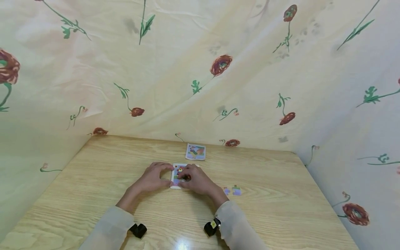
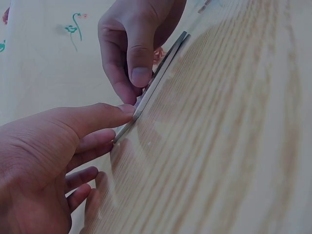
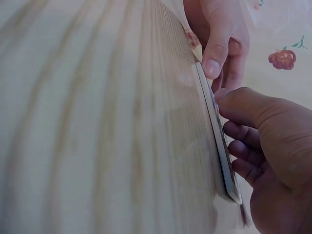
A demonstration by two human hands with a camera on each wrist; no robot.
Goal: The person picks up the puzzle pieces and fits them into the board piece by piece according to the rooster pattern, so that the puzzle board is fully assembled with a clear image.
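Note:
A small picture puzzle (image 1: 175, 176) with a pale frame lies on the wooden table in front of me. My left hand (image 1: 154, 177) grips its left side in the head view, index finger near the far corner and thumb at the near one. In the left wrist view the thin puzzle edge (image 2: 158, 78) shows between the hands. My right hand (image 1: 197, 178) covers the puzzle's right part, thumb and bent fingers resting on its face. The right wrist view has the thumb (image 3: 239, 105) at the puzzle's surface; I cannot tell whether a piece is between the fingers.
Two loose puzzle pieces lie on the table to the right of my right wrist, one (image 1: 236, 190) in full view and the other (image 1: 226, 190) partly hidden. A picture card (image 1: 196, 152) lies beyond the puzzle. Flowered cloth (image 1: 175, 86) hangs behind the table (image 1: 268, 198) and at both sides.

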